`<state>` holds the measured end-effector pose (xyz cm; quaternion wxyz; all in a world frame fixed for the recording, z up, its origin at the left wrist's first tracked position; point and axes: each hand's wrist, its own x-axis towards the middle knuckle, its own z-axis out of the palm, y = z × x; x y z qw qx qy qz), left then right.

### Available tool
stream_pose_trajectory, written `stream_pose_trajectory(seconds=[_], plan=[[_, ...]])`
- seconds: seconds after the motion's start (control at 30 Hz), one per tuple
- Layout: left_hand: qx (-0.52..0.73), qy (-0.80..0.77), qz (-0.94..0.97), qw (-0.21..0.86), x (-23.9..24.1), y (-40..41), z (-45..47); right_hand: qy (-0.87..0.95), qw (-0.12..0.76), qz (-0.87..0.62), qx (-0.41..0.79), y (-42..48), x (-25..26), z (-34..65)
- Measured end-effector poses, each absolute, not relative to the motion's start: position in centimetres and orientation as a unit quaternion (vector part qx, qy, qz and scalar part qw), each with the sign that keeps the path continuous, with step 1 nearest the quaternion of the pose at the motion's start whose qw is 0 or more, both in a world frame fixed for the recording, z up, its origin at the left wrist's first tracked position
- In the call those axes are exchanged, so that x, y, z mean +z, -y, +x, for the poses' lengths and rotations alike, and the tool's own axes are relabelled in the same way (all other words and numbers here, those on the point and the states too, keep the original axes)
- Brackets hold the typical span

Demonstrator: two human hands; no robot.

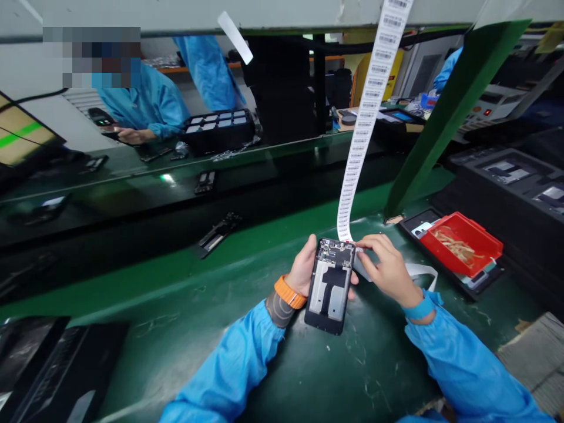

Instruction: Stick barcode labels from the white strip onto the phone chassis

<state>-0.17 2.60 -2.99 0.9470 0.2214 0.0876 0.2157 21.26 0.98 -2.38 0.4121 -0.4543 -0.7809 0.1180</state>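
Observation:
My left hand (303, 271) is wrapped round a smartphone (328, 294) with its back cover off, above the green bench. Its circuit board shows at the upper end, and a silver area with a black T-shaped strip lies below. Close to the phone's upper right corner, my right hand (390, 269) pinches a small white label (358, 249) between thumb and index finger. A long strip of barcode labels (362, 132) hangs from above and runs down behind the phone and my right fingertips. Part of the pinched label is hidden by the fingers.
A red bin (484, 238) of rubber bands sits on a dark tray at right. Another opened phone (218, 235) lies on the bench (176, 346). Black foam trays (529, 176) stand far right. Across the divider, a co-worker in a blue sleeve (163, 97) holds a device.

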Motion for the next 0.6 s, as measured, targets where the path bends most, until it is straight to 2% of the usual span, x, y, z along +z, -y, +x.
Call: stream_pose_trajectory(seconds=[0.17,0.43,0.5,0.6], plan=[[0.213,-0.105,0.221,0.946,-3.4,-2.6,-0.2,0.784,0.403,-0.455,0.127,-0.9,-2.4,21.3],[0.222,-0.095,0.223,0.944,-3.1,-2.4,0.2,0.792,0.438,-0.413,0.098,-0.9,-2.9,21.4],[0.244,-0.098,0.223,0.939,-3.0,-2.4,0.4,0.776,0.465,-0.410,0.114,-0.7,-2.7,21.4],[0.310,-0.187,0.194,0.912,-2.8,-2.7,0.8,0.657,0.573,-0.449,0.197,-0.6,-2.2,21.6]])
